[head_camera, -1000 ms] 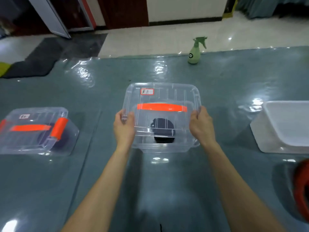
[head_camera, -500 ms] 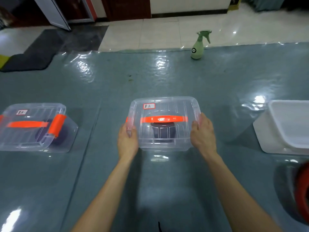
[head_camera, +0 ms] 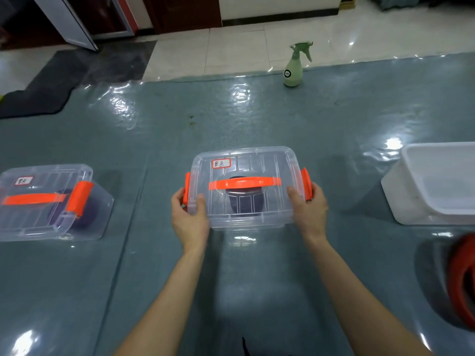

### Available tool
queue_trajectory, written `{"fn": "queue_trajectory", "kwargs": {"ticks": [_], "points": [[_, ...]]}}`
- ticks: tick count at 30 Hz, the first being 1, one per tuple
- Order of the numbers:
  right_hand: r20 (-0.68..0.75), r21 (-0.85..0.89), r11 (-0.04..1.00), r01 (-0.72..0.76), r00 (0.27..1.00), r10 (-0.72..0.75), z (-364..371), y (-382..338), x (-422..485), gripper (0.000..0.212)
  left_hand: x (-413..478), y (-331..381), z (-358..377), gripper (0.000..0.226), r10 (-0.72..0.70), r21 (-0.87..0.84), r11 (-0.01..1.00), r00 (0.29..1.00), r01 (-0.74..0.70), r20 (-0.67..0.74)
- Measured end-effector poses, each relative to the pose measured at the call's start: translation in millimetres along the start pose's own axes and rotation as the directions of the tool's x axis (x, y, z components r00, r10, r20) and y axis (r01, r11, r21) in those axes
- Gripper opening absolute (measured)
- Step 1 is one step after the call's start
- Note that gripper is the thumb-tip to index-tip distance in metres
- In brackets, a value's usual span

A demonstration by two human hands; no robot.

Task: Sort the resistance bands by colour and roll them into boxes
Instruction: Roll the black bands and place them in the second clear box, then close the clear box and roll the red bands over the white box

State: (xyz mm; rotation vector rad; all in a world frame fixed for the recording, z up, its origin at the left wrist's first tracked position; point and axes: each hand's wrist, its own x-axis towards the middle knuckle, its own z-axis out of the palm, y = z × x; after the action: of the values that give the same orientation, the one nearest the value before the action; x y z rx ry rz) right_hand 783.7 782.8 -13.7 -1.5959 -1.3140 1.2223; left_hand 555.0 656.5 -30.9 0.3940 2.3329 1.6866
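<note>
A clear plastic box (head_camera: 270, 165) with a lid, an orange handle and orange side clips stands in the middle of the table. A dark rolled band (head_camera: 245, 202) shows through its lid. My left hand (head_camera: 189, 219) grips the box's left end by the left orange clip, thumb on the lid. My right hand (head_camera: 308, 210) grips the right end, fingers at the right orange clip. A second lidded clear box (head_camera: 33, 217) at the left holds a purple rolled band (head_camera: 84, 219). A red rolled band (head_camera: 462, 276) lies at the right edge.
An open white tub (head_camera: 401, 201) stands at the right. A green spray bottle (head_camera: 294, 68) stands at the table's far edge. The table (head_camera: 231, 291) has a glossy teal cover. A tiled floor and a dark mat lie beyond.
The lid has come down flat onto the middle box. Both hands have shifted to the box's ends, where the orange side clips now show.
</note>
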Motion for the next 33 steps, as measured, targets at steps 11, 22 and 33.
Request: {"fn": "queue_trajectory", "kwargs": {"ticks": [11,22,33], "points": [[-0.020,-0.230,0.893,0.386,0.916,-0.401,-1.9,-4.4,-12.3,0.043,-7.7,11.8,-2.8,0.031,0.153,0.136,0.980,0.987,-0.145,-0.050],[0.105,-0.463,0.773,0.434,0.893,-0.438,-10.2,-22.3,-21.4,0.050,-20.0,16.2,-18.3,0.062,0.291,0.545,0.730,0.909,-0.413,0.298],[0.343,-0.759,0.516,0.397,0.917,-0.201,-75.0,-18.5,-98.4,0.041,-59.0,25.9,-30.0,0.084,0.478,0.535,0.425,0.683,-0.730,0.552]]}}
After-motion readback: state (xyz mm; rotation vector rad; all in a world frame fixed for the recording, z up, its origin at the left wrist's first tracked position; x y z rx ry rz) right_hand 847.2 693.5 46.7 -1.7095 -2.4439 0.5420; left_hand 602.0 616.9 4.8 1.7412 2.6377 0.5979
